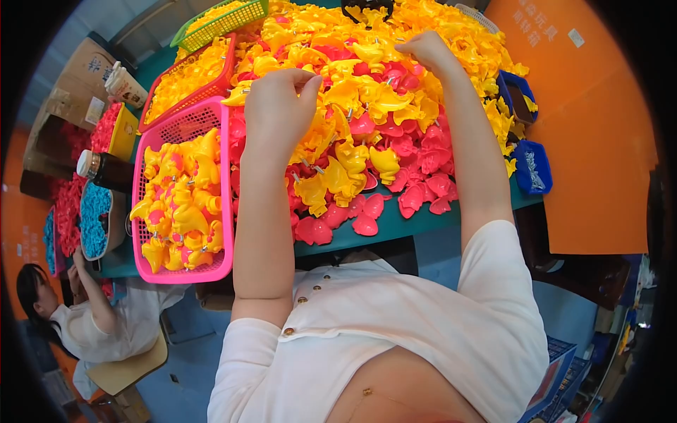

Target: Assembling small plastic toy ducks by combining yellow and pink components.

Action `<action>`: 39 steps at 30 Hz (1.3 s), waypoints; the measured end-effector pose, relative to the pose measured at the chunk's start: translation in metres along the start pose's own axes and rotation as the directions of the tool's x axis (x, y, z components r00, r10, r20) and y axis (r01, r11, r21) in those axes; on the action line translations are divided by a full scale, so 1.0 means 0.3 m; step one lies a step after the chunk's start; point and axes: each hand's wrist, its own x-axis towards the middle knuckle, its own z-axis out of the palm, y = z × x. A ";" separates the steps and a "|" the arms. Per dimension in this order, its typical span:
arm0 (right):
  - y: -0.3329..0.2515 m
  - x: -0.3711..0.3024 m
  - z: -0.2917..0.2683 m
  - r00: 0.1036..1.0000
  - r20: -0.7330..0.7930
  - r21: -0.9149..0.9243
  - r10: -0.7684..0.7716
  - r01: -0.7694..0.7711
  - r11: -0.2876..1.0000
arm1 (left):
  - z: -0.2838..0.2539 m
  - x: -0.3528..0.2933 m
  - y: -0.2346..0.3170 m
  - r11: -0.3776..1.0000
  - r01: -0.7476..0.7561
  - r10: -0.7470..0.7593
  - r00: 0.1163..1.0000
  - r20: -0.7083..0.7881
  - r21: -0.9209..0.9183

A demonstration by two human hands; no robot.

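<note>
The left hand [278,106] reaches into the pile [374,106] of yellow and pink plastic parts heaped across the bench [423,222], fingers curled down onto a yellow part [321,134]; whether they grip it cannot be told. The right hand [423,51] rests farther back on the pile, fingers bent, its hold hidden. This looks like picking parts; a firm pinch comes next. A pink basket [227,211] of yellow parts stands just left. Another person [92,317] sits nearby.

Yellow plastic parts [367,99] heaped over pink parts [416,151], on green table [395,229].
</note>
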 end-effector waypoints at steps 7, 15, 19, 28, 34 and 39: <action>-0.002 -0.167 0.044 1.000 -0.005 0.612 0.014 -0.008 0.791 | 0.249 0.162 0.023 0.976 -0.140 0.141 0.990 0.005 0.169; 0.043 -0.238 0.023 0.997 -0.035 0.762 0.062 -0.014 0.647 | 0.330 0.252 -0.036 0.991 -0.134 0.137 0.976 0.169 -0.028; 0.059 -0.242 0.027 0.994 0.008 0.812 0.107 -0.069 0.580 | 0.277 0.233 -0.070 0.966 0.044 0.004 0.983 0.184 -0.253; 0.000 -0.269 0.054 0.988 0.156 0.801 0.002 -0.128 0.584 | 0.173 0.208 -0.117 0.918 0.075 -0.043 0.995 0.088 -0.389; -0.033 -0.271 0.073 0.988 -0.024 0.477 -0.151 0.144 0.867 | 0.140 0.165 -0.086 0.942 0.058 -0.018 0.992 0.123 -0.331; -0.220 -0.393 0.018 0.812 -0.199 0.208 -0.548 0.582 0.786 | 0.096 0.093 -0.024 0.963 -0.028 0.068 0.988 0.140 -0.268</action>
